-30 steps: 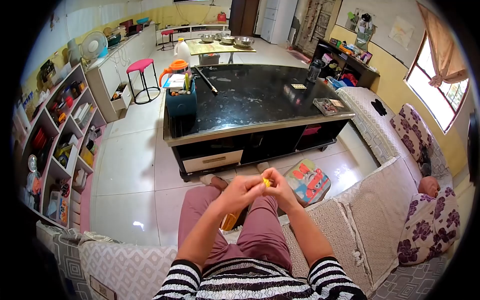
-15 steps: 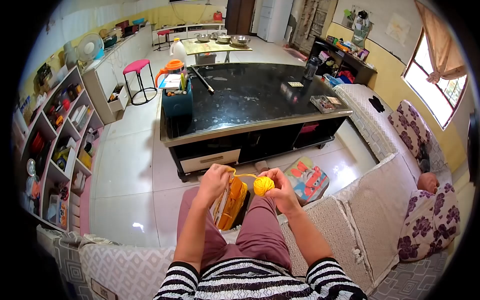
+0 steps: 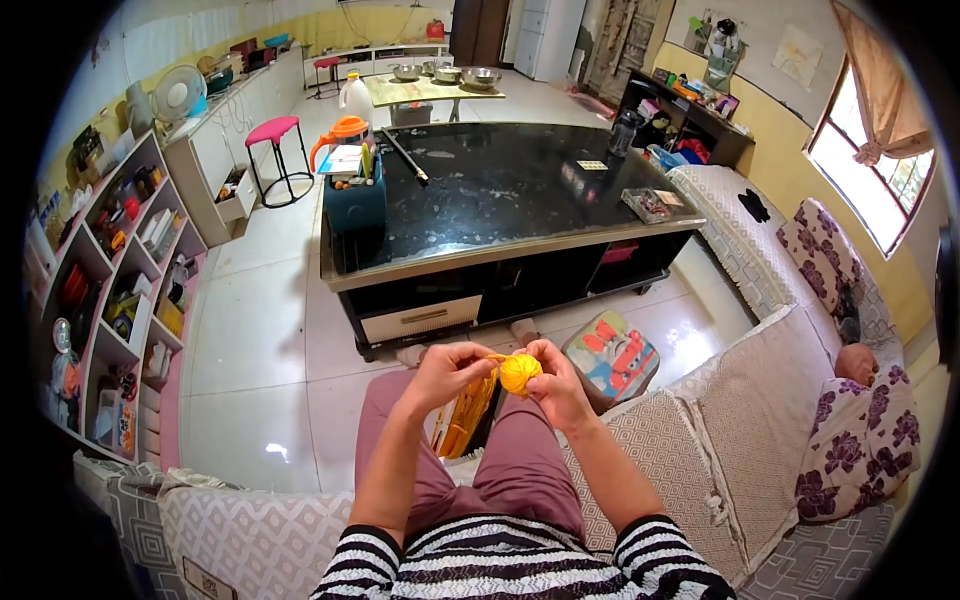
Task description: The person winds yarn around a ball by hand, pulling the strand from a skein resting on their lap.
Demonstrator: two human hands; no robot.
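A small ball of yellow yarn [image 3: 520,374] sits in the fingers of my right hand [image 3: 562,388], above my lap. My left hand [image 3: 452,374] is closed close beside the ball, pinching the yellow strand that runs to it. Below the hands, between my knees, lies a loose bundle of orange-yellow yarn [image 3: 462,420], partly covered by my left hand and wrist.
A black-topped coffee table [image 3: 480,200] stands ahead, with a blue caddy [image 3: 355,203] and a clear box [image 3: 655,205] on it. A cartoon-printed stool [image 3: 612,358] is right of my knees. Sofa cushions [image 3: 650,470] surround me; cubby shelves [image 3: 110,290] line the left.
My left hand has moved right, up against the yarn ball, and the strand between the hands is shorter. The ball has shifted slightly left and up in my right hand.
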